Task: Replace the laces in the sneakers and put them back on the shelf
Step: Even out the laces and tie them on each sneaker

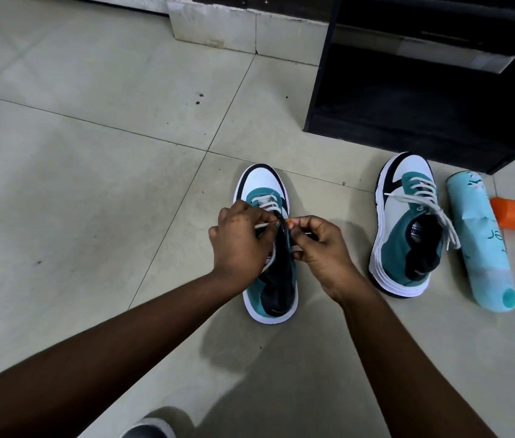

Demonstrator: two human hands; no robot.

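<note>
Pinching the white lace (pixel 263 225) with both hands, left hand (pixel 239 245) and right hand (pixel 322 248) tight on it, over the near sneaker (pixel 269 248) on the floor (pixel 92 172), toe pointing away, shelf (pixel 423 99) far right

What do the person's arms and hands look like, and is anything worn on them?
Both forearms are bare up to the edge of the picture: no sleeves, watch, bracelet or gloves can be seen. The left hand and the right hand show no rings. Some fingernails seem painted, one teal and one orange, where the fingertips meet.
</note>
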